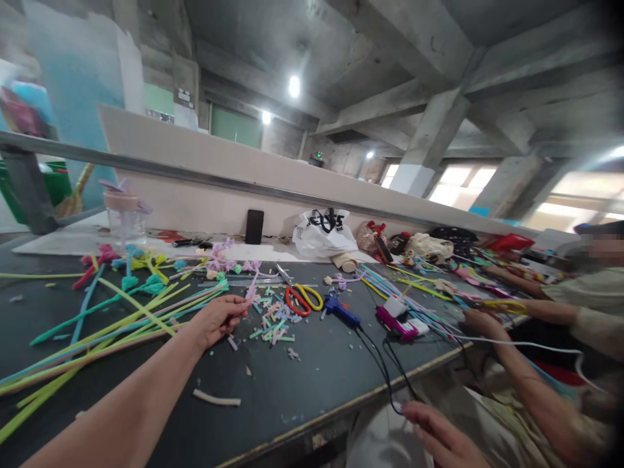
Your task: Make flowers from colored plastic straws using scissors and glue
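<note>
Pinches a lilac piece (pixel 252 286) in left hand (pixel 217 320) left of the scissors (pixel 303 299), likely mid-handling and needing steadiness, but cannot tell the grip of right hand (pixel 441 432), lower right of scissors.

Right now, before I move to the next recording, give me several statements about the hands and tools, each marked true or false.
1. The left hand pinches a lilac piece. True.
2. The right hand holds the scissors. False: they lie on the table.
3. A black phone stands upright near the partition. True.
4. The blue glue gun lies left of the scissors in the picture. False: it lies right of them.
5. Small cut bits lie scattered beside the scissors. True.
</note>
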`<state>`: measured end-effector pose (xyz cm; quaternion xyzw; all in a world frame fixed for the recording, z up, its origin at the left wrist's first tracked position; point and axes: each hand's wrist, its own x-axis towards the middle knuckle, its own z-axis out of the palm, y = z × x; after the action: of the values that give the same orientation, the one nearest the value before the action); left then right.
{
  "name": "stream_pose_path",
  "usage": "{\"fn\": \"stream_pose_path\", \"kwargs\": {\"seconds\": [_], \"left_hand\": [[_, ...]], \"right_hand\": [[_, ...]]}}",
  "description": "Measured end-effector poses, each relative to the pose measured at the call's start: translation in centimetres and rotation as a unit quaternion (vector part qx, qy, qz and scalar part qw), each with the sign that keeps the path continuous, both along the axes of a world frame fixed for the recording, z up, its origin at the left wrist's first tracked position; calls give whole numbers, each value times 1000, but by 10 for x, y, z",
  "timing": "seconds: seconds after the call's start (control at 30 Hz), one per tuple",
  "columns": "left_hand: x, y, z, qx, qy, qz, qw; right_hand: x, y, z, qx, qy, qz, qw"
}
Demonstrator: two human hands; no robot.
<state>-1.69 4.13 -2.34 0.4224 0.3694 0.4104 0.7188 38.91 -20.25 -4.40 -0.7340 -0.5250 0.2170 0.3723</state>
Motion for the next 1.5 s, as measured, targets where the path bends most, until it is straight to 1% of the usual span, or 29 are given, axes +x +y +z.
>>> {"fn": "stream_pose_path", "kwargs": {"seconds": [0.07,0.17,0.27,0.4,0.43,0.5,0.57,0.6,0.63,0.73,0.8,0.9,0.97,1.07,1.17,1.3,1.5], "left_hand": [[-1,-1,0,4,2,0,1000],[-1,-2,-1,11,5,-6,1000],[-1,-3,0,16,9,-13,1000],[-1,-2,1,16,13,-16,1000],[-1,-2,1,16,13,-17,1000],[-1,-2,2,15,13,-17,1000],[0,-3,3,14,12,-17,1000],[0,-4,3,13,12,-17,1000],[1,-5,3,13,11,-16,1000],[2,-6,4,11,10,-17,1000],[2,-5,4,11,8,-18,1000],[2,-3,3,5,8,-15,1000],[2,-2,3,-2,12,-8,1000],[4,-2,4,-15,21,4,1000],[7,-3,5,-22,29,14,999],[12,-2,7,-27,30,33,999],[12,2,8,-40,17,65,997]], "right_hand": [[5,10,17,-13,-57,37,998],[17,22,32,-29,-106,55,992],[30,30,37,-41,-113,49,992],[37,35,36,-57,-116,64,990],[37,36,37,-60,-131,67,987],[33,40,41,-59,-194,57,978],[22,45,51,-30,-264,31,964],[12,49,57,-4,-287,22,958],[0,53,64,25,-290,24,956],[-49,74,81,86,-244,92,962],[-85,96,86,128,-205,147,959],[-132,138,83,177,-165,211,947],[-155,170,76,196,-155,243,937],[-177,215,64,196,-146,276,929],[-188,248,54,188,-144,314,919],[-197,267,42,169,-165,359,903],[-213,281,32,127,-232,384,885]]}}
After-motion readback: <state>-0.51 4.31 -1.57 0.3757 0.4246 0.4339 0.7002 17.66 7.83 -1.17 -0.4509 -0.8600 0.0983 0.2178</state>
